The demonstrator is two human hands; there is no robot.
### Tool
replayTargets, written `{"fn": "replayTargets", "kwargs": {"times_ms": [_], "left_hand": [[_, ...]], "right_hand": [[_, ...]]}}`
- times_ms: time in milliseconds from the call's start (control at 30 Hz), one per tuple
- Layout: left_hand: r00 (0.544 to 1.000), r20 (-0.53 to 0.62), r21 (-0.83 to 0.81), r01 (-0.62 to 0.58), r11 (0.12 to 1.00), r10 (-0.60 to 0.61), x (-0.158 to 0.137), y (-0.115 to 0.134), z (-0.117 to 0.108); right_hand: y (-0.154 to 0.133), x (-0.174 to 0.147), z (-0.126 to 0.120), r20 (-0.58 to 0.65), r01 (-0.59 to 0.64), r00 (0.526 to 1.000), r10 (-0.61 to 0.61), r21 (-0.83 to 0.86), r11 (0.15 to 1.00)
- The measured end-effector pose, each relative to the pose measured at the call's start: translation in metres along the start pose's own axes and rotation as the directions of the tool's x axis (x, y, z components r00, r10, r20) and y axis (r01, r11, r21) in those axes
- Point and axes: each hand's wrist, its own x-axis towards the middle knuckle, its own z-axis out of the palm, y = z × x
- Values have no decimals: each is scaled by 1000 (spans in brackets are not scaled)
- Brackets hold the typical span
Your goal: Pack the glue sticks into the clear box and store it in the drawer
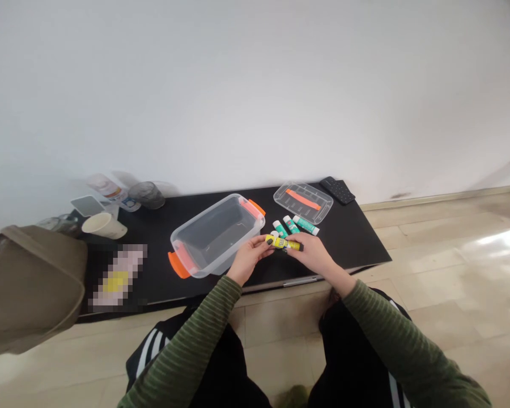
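Note:
Both hands hold a yellow glue stick (277, 242) with a dark end, over the front of the black table. My left hand (247, 258) pinches its left end and my right hand (317, 256) grips the right end. Just beyond the fingers lie green glue sticks with white caps, among them one (306, 225) at the right and one (291, 224) in the middle. A white round end (274, 233) shows above the yellow stick; the rest of it is hidden. Left of my hands stands a clear plastic box (215, 214), lidless, with orange clips.
The clear lid (323, 211) with an orange handle lies at the back right, beside a black keypad-like object (342, 192). On the left are a paper cup (106, 226), a glass (148, 195), a spray bottle (114, 192), a blurred-out item (119, 277) and a brown bag (34, 283).

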Motion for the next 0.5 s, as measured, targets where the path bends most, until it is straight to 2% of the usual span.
{"fn": "replayTargets", "kwargs": {"times_ms": [167,367,500], "left_hand": [[1000,6,-6,-2,1000,2,2,0,-1],[998,64,24,8,1000,-10,3,4,-6],[999,36,16,6,1000,-7,2,3,-5]], "right_hand": [[0,0,2,17,-74,997,73,64,995],[2,0,8,77,-177,983,167,135,975],[2,1,11,79,-199,979,189,156,968]]}}
